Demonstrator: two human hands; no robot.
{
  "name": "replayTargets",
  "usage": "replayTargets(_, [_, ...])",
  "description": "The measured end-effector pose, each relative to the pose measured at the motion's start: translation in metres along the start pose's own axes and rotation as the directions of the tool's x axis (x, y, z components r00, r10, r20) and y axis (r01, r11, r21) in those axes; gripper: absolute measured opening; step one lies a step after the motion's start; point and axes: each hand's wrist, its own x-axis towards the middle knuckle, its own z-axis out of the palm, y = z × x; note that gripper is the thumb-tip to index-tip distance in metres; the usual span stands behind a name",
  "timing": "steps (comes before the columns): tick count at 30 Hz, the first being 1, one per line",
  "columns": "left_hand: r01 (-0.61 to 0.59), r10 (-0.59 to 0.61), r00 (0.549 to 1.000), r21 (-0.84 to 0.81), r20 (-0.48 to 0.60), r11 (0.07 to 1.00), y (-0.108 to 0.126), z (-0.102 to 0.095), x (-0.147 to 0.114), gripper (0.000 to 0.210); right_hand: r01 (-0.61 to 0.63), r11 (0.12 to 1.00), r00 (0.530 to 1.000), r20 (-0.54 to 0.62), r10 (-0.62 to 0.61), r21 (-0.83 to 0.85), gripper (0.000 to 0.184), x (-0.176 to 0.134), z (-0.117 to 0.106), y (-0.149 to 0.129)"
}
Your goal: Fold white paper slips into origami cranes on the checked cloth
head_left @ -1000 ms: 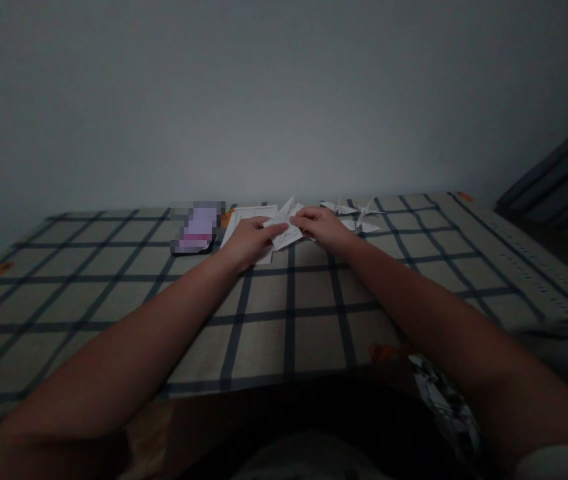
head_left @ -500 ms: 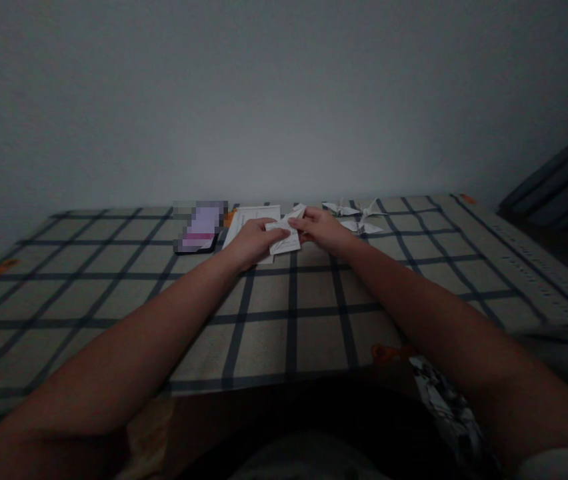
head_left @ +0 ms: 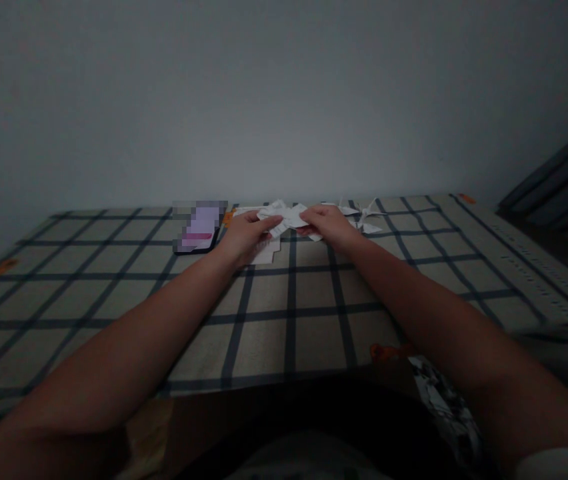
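Observation:
Between my two hands is a creased white sheet of folded paper, partly opened out, with its edges standing up unevenly. My left hand pinches its left side, thumb on top. Its right side is gripped between the thumb and fingers of my right hand. Under and beside my left hand lies flat paper, mostly covered by the hand. Just beyond my right hand sit several white paper cranes, partly hidden by that hand.
A phone with a lit, blurred screen lies left of my hands. The table is covered by a checked tablecloth with orange patterns near its edges. A plain wall rises behind the table. Dark folded fabric hangs at the right.
The folded paper has gone from a compact, flat shape to a wider, opened one. My hands have moved apart slightly, the left to the left and the right to the right.

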Motion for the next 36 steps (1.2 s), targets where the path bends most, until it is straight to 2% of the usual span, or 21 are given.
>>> replayTargets(4, [0.020, -0.020, 1.000, 0.027, 0.000, 0.999, 0.001, 0.001, -0.002, 0.034, 0.164, 0.979, 0.985, -0.043, -0.170, -0.117, 0.016, -0.003, 0.003, -0.002])
replayTargets(6, [0.040, -0.042, 0.999, 0.060, 0.023, 0.997, 0.000, 0.001, -0.002, 0.034, 0.265, 0.946, 0.963, -0.007, -0.271, -0.186, 0.025, -0.004, 0.004, -0.003])
replayTargets(8, [0.043, -0.047, 0.997, 0.063, 0.060, 0.997, -0.002, 0.001, -0.002, 0.037, 0.321, 0.912, 0.946, 0.050, -0.319, -0.257, 0.027, -0.004, 0.003, -0.001])
replayTargets(13, [0.024, -0.025, 0.995, 0.014, 0.099, 1.000, -0.007, 0.001, -0.002, 0.034, 0.288, 0.932, 0.957, 0.101, -0.273, -0.217, 0.024, 0.000, 0.002, 0.003])
replayTargets(17, [0.035, -0.034, 0.986, -0.007, 0.166, 0.999, -0.009, 0.003, -0.003, 0.034, 0.316, 0.911, 0.949, 0.099, -0.301, -0.264, 0.018, -0.003, 0.005, 0.001])
replayTargets(20, [0.046, -0.055, 0.988, 0.067, 0.145, 0.997, -0.011, 0.001, -0.002, 0.033, 0.289, 0.917, 0.957, 0.071, -0.280, -0.276, 0.019, -0.005, 0.007, -0.001])
replayTargets(23, [0.007, -0.020, 0.994, 0.129, 0.106, 0.992, -0.010, -0.001, -0.002, 0.033, 0.242, 0.948, 0.970, 0.050, -0.236, -0.208, 0.024, -0.004, 0.005, 0.000])
replayTargets(27, [-0.028, 0.014, 0.996, 0.155, 0.092, 0.988, -0.007, -0.002, -0.003, 0.034, 0.189, 0.975, 0.980, 0.089, -0.179, -0.115, 0.026, -0.002, 0.002, 0.003])
replayTargets(30, [-0.012, 0.001, 0.994, 0.100, 0.112, 0.995, -0.007, -0.001, -0.002, 0.036, 0.165, 0.978, 0.984, 0.089, -0.154, -0.129, 0.024, -0.001, 0.001, 0.002])
replayTargets(33, [0.012, -0.009, 0.989, -0.021, 0.150, 1.000, -0.008, 0.001, 0.000, 0.038, 0.196, 0.965, 0.980, 0.014, -0.197, -0.176, 0.020, -0.002, 0.002, 0.000])
replayTargets(36, [0.004, 0.010, 0.986, -0.080, 0.168, 0.997, -0.008, 0.001, 0.002, 0.037, 0.235, 0.953, 0.971, -0.001, -0.240, -0.193, 0.020, -0.002, 0.003, -0.003])
